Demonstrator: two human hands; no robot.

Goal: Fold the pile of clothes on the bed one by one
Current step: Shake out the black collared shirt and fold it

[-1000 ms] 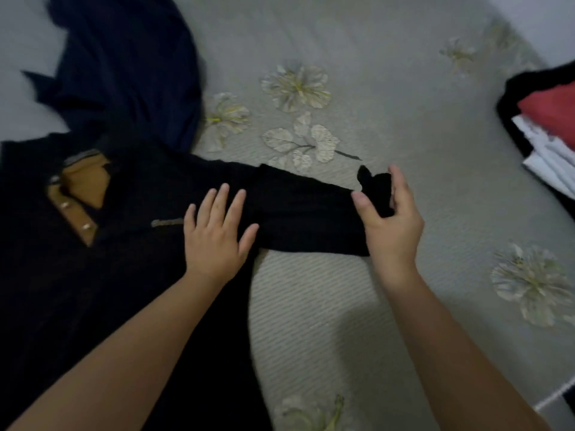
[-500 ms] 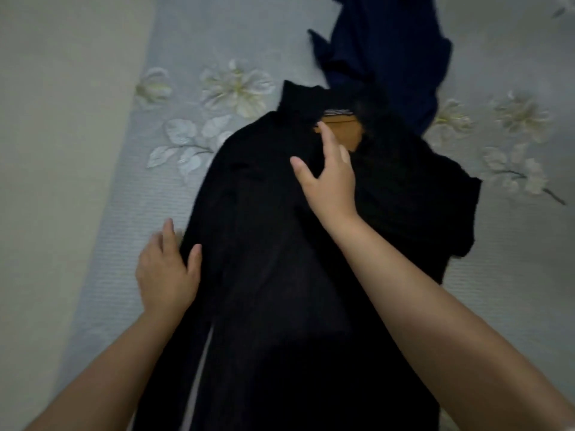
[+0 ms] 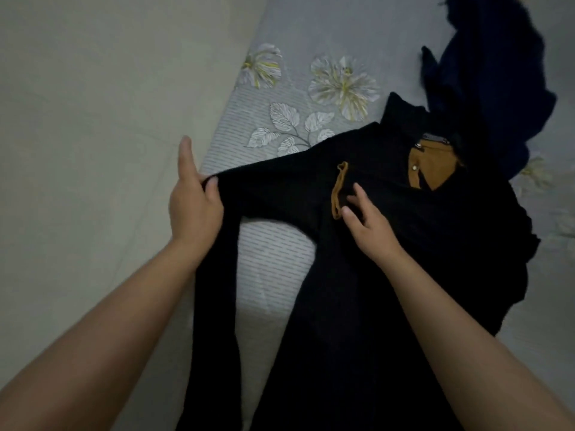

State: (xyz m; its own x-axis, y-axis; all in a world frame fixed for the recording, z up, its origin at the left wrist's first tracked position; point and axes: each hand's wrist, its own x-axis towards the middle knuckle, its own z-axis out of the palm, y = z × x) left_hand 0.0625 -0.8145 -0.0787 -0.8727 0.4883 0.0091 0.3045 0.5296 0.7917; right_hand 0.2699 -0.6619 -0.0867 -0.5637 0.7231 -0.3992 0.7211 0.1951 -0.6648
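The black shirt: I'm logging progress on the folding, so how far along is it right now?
Done: the black shirt lies spread on the bed, its right side apparently already folded in. In hand: the left hand grips the left sleeve, while the right hand rests flat on the chest. Left: folding that sleeve in, folding the body up, then the navy garment beyond.

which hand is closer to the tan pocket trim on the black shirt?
Right. The right hand lies on the black shirt, fingers touching the tan pocket trim. The left hand grips the sleeve at the bed edge, well away.
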